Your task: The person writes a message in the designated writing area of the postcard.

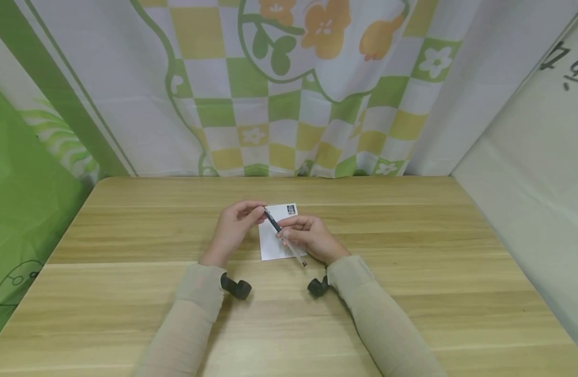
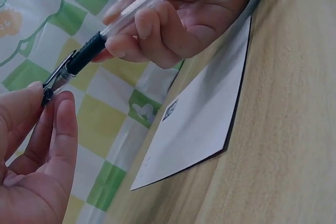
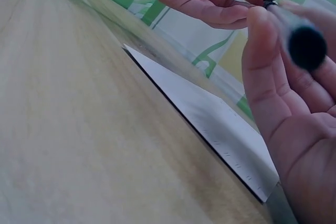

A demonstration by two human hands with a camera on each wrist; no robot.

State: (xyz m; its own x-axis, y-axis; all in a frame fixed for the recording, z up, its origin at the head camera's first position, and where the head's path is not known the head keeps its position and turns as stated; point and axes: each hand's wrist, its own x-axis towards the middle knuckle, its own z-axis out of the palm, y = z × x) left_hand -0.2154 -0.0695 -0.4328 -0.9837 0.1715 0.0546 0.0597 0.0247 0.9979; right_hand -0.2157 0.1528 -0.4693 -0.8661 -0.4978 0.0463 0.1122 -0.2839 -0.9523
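Observation:
A pen [image 1: 272, 221] with a clear barrel and a black grip section slants between both hands above a white card. My left hand [image 1: 235, 224] pinches its clip end between thumb and fingertips, as the left wrist view shows up close. Around the clear barrel curl the thumb and fingers of my right hand [image 1: 313, 238]. The pen's dark rear end [image 3: 307, 48] faces the camera in the right wrist view. Below the hands, the white card [image 2: 197, 114] lies on the table, a small dark printed square [image 1: 291, 209] near its far right corner.
The wood-grain table [image 1: 411, 272] runs back to a green, yellow and white checked curtain [image 1: 289, 120]. Green cloth [image 1: 29, 209] borders the left, and a pale sheet with dark writing [image 1: 543, 157] the right. Each wrist wears a small black camera [image 1: 241, 289].

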